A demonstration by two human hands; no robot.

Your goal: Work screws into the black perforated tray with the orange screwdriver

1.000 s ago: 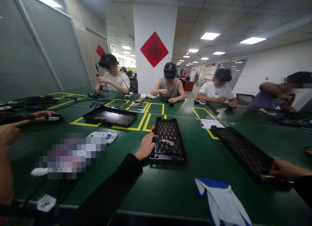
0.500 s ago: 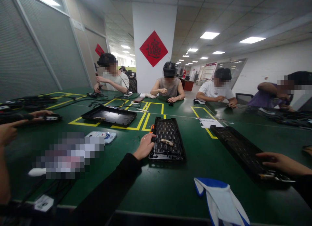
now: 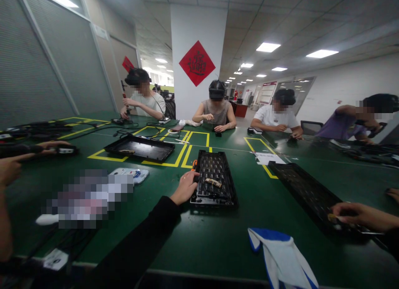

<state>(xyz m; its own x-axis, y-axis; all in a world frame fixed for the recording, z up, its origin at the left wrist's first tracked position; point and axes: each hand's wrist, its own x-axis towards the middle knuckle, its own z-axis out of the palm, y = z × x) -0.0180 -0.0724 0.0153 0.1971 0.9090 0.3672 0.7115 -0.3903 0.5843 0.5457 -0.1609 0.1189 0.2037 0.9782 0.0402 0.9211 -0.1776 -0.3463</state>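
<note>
My left hand, in a black sleeve, grips the left rim of a black plastic casing in the middle of the head view. The casing lies on the green table with rows of openings in its floor, and a thin pale-brown strip rests inside. Something orange shows beside its left rim. Far right, my right hand pinches a small yellowish piece over the near end of a second black casing. That hand partly hides the casing's near end.
A blue and white glove lies near the front edge. A third black casing, a clear bag and cables are on the left. A co-worker's hands are at the left edge; several people sit opposite.
My right hand's fingers, spread over the right casing before, have closed around a small yellowish piece. My left hand and the middle casing stay in place.
</note>
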